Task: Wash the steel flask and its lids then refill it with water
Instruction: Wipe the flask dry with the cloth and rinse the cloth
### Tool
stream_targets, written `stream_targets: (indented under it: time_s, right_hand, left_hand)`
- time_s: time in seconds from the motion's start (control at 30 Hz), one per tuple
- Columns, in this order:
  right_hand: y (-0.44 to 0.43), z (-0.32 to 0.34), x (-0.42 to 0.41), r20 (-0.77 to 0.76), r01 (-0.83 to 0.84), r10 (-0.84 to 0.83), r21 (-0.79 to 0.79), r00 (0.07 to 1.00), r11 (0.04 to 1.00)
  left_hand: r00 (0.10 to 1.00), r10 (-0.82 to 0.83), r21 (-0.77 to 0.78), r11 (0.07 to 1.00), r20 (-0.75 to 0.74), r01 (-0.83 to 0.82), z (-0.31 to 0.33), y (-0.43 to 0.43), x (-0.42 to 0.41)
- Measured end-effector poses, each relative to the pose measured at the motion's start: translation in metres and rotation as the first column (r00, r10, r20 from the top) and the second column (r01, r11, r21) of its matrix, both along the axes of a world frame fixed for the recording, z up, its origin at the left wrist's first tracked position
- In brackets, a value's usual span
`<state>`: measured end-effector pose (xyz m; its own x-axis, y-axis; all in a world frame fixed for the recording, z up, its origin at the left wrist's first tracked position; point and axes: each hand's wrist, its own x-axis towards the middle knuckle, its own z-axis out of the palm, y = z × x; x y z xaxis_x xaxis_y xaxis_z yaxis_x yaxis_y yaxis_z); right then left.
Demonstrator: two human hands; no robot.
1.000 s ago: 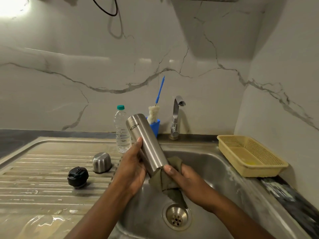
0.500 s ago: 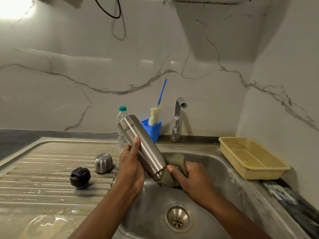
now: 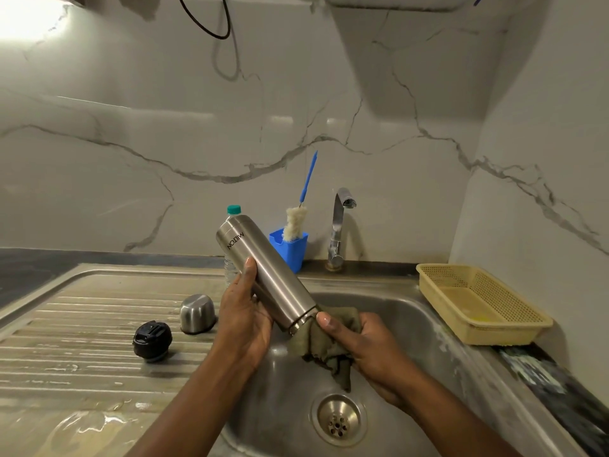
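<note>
**Flask tilted mouth-down over the sink, cloth at its neck**

Nearest, the drain [image 3: 339, 420] sits in the floor of the sink [image 3: 412, 311]. Above it the right grip [image 3: 365, 347] is closed on a crumpled olive cloth [image 3: 326, 347], its thumb at the flask's neck and the cloth touching the mouth. The left grip [image 3: 244, 321] is wrapped round the middle of the steel flask [image 3: 267, 272], which hangs over the basin, mouth down at five o'clock and base up at eleven.

At nine o'clock from the hands, on the wet ribbed desk [image 3: 82, 324], lies the black lid [image 3: 152, 340]. Near it at one o'clock stands the steel cap [image 3: 197, 314], rounded end up.

Farther back a plastic bottle [image 3: 234, 210] is partly hidden behind the flask. At its three o'clock a blue holder [image 3: 291, 250] carries a bottle brush [image 3: 296, 222], then comes the tap [image 3: 337, 225]. A yellow basket [image 3: 478, 301] rests at three o'clock from the basin.
</note>
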<state>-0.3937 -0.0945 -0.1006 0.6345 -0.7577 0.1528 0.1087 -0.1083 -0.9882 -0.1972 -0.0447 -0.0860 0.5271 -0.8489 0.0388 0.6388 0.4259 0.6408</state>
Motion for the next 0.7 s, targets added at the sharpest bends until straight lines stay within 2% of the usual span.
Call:
stream_targets:
  time_s: [0.13,0.2,0.4,0.53,0.63,0.7]
  right_hand:
    - [-0.01,0.0,-0.009,-0.024,0.173,-0.176,-0.093,0.984,0.981]
    - [-0.012,-0.002,-0.012,-0.034,0.204,-0.209,-0.111,0.977,0.973]
    - [-0.016,-0.01,-0.014,-0.097,0.186,-0.196,-0.101,0.976,0.977]
    - [-0.017,-0.015,-0.013,-0.269,0.083,-0.103,-0.085,0.958,0.993]
    - [-0.014,-0.019,-0.01,-0.427,0.002,-0.137,-0.301,0.894,0.954]
    - [-0.007,-0.016,-0.009,-0.459,-0.036,-0.184,-0.43,0.869,0.902]
  left_hand:
    - [0.996,0.057,-0.006,0.998,0.068,-0.057,0.01,0.005,0.001]
    - [0.989,0.088,0.006,0.996,0.117,-0.09,0.015,0.007,-0.001]
    - [0.95,0.107,0.049,0.991,0.292,-0.126,0.025,0.018,-0.003]
    - [0.875,0.156,0.054,0.978,0.459,-0.203,0.044,0.042,0.016]
    - [0.785,0.182,0.052,0.963,0.593,-0.263,0.063,0.069,0.041]
    - [0.723,0.2,0.043,0.952,0.661,-0.303,0.073,0.088,0.061]
